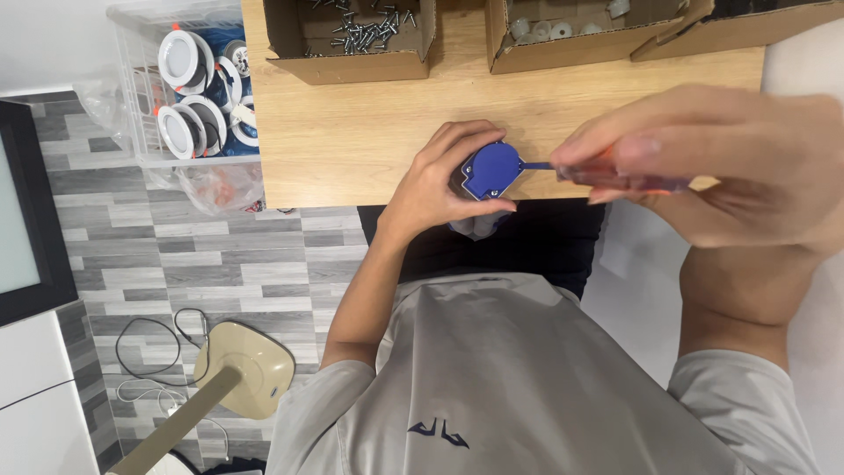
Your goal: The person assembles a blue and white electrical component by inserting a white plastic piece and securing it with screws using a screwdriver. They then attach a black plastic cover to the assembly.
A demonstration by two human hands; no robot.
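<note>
1. While the left hand (pixel 440 180) clasps a small blue plastic part (pixel 491 171) at the near edge of the table (pixel 352 132), its fingers curl over the top and its thumb runs underneath, so the part is held firmly just above the wood.
2. The right hand (pixel 730 163) is closed around a screwdriver (pixel 607 173) with an orange-red handle. The shaft lies level and points left, and its tip meets the right side of the blue part.
3. Judged from this, the work on the blue part looks to be under way rather than finished. The tool is engaged at the part's edge, but whether a screw sits there or how far in it is cannot be told.
4. Behind the hands, an open cardboard box (pixel 352 53) holds loose dark screws (pixel 365 31), and a second box (pixel 571 40) beside it holds small white pieces.
5. Left of the table stands a clear plastic bin (pixel 141 105) stacked with round white light fittings (pixel 180 60).
6. Down on the grey plank floor (pixel 176 255) lie a beige stand base (pixel 246 365) and some thin cables.
</note>
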